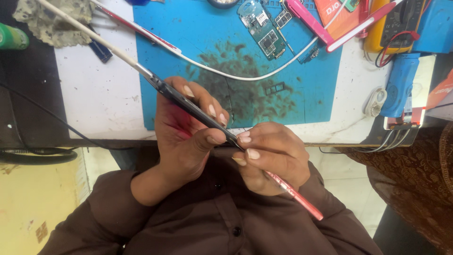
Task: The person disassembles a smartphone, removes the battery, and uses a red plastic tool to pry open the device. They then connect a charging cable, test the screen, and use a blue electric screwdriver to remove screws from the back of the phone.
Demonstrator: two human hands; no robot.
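Soldering iron (188, 105), dark barrel, gripped by closed left hand (181, 141) near its tip. Thin pink tool (295, 194) pinched in closed right hand (271, 156), at 5 o'clock. Both judged light, stiff; barrel best held behind tip. Blue mat (198, 33) lay at 12 o'clock.

Brightness: even, soft daylight-like light; white tabletop (101, 94) close to washed out.
Glare: faint sheen on the blue rubber work mat (198, 33) and on the fingernails of the left hand (186, 134).
Shadows: weak and short, darkest under both hands against the brown shirt (222, 217).
Sharpness: centre crisp; thin dark metal soldering tool (188, 105) well defined.
Blur: slight softness toward the corners.
Distortion: wide-angle bending, table edge curved near the frame sides.
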